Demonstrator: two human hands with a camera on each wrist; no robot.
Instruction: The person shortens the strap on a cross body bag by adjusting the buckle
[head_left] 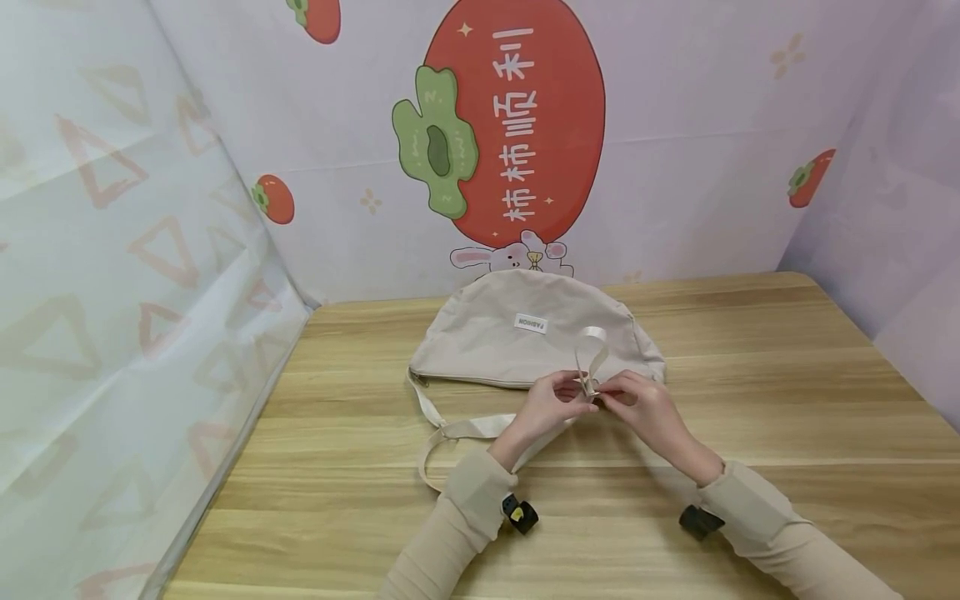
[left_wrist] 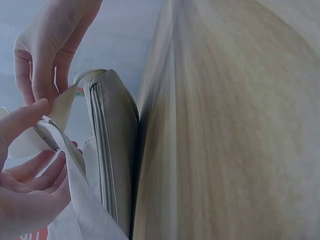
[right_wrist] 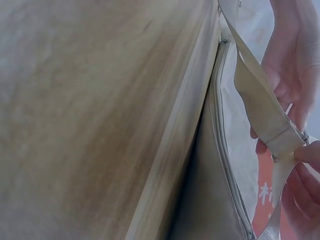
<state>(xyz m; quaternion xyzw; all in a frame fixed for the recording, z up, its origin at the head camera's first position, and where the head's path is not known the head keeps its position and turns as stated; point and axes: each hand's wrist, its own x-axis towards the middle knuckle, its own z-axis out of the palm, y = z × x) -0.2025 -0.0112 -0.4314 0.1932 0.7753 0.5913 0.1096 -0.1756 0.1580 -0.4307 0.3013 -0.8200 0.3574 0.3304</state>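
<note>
Left hand (head_left: 551, 404) and right hand (head_left: 647, 410) pinch the strap (head_left: 483, 427) by its slider (head_left: 588, 387), at five o'clock of the bag (head_left: 487, 346); probably light and limp, best gripped there.

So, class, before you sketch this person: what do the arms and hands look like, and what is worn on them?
The left hand and right hand wear no gloves. The left sleeve and right sleeve are long, beige and plain, with wide cuffs. A small black device sits at each wrist; the left device shows a yellow patch, the right device none.
</note>
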